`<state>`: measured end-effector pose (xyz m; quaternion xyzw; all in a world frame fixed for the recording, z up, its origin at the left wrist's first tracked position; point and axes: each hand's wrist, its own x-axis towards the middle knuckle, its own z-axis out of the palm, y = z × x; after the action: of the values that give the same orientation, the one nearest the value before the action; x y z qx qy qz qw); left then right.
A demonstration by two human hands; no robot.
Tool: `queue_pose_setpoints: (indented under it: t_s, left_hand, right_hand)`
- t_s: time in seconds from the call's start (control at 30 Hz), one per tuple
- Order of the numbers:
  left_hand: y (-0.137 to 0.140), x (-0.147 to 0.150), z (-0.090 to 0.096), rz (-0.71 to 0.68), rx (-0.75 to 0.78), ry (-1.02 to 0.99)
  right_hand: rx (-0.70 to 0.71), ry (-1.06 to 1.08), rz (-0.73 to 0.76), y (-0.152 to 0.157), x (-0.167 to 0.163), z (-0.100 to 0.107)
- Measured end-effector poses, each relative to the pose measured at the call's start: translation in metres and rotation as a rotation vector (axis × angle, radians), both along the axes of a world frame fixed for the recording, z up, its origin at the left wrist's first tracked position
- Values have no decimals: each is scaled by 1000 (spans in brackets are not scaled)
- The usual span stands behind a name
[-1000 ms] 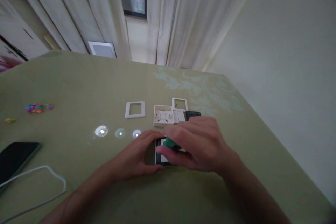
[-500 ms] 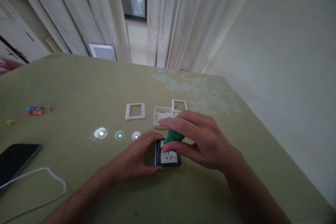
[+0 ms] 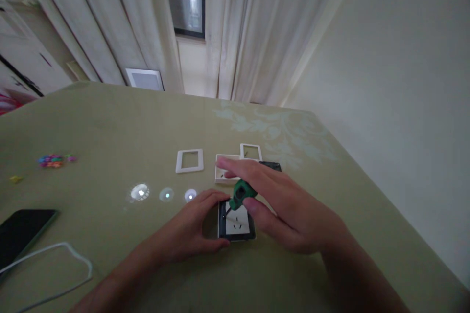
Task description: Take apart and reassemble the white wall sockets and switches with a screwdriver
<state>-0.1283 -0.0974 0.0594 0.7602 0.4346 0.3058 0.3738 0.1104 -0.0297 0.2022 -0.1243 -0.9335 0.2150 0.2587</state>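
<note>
the left grip [image 3: 189, 225] holds the socket [image 3: 237, 228] while the right grip [image 3: 290, 210] holds a tilted green screwdriver [image 3: 242, 192] above it.

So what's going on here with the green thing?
Someone has a green screwdriver at a socket on the table. The left hand holds the socket by its left side. The right hand is at the screwdriver's handle, with the tip down at the socket's dark left border; how tightly it grips is hard to tell. A white frame lies beyond the left hand.
</note>
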Motion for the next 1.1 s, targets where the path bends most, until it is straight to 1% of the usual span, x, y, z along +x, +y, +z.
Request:
queue_pose_setpoints:
  t_s: [0.03,0.07,0.1,0.13,0.2,0.23,0.27,0.3,0.33,0.43,0.47,0.5,0.53,0.57,0.67,0.7,0.73,0.8,0.87,0.93,0.97,1.03,1.1]
  left_hand:
    - [0,0,-1,5,10,8]
    - [-1,-1,-2,10,20,14]
    - [-1,-1,-3,13,26,16]
    - [-1,-2,-3,14,23,16]
    - [0,-1,-2,11,3,8]
    - [1,-1,-1,6,-5,1]
    - [1,-1,-1,2,-7,-5]
    - [2,-1,-1,0,-5,-8]
    - [2,-1,-1,0,0,-4]
    - [2,-1,-3,18,11,17]
    - [2,-2,-4,18,13,16]
    - [2,-2,-4,13,15,8]
    - [2,-2,-3,2,19,-6]
    - [2,-2,-2,-13,22,-21]
    - [5,-2,0,-31,31,-48]
    - [6,-2,0,-29,31,-49]
    - [7,-2,0,-30,30,-54]
    - [8,-3,-1,-51,18,-79]
    - [9,-3,-3,-71,-17,-111]
    - [7,-3,-3,-78,-56,-123]
    - [6,-3,-3,-80,-68,-115]
    - [5,-4,-3,-79,-63,-68]
    - [10,-9,-5,6,23,57]
  right_hand:
    - [-56,0,53,1,0,0]
    - [-79,16,87,2,-1,-1]
    - [-60,43,88,3,-2,-3]
    - [4,78,53,3,-4,-7]
    - [204,157,-63,2,-8,-13]
    - [281,175,-116,1,-9,-15]
    - [315,164,-145,-1,-9,-15]
    - [294,129,-146,-2,-8,-14]
    - [228,77,-117,-4,-7,-10]
    - [-31,-35,52,-5,-2,0]
    - [-78,-28,100,-4,-1,2]
    - [-83,-9,116,-3,-1,2]
    - [-43,15,97,-3,-2,0]
    - [33,41,48,-3,-4,-3]
    - [326,98,-134,-7,-9,-13]
    - [390,109,-163,-10,-10,-15]
    - [426,125,-176,-12,-10,-15]
    - [423,195,-210,-13,-5,-12]
    - [331,343,-322,-9,4,-8]
    - [160,552,-504,-1,14,-9]
    - [47,665,-587,3,19,-13]
    - [-230,836,-666,12,27,-32]
    - [-552,977,-729,18,35,-58]
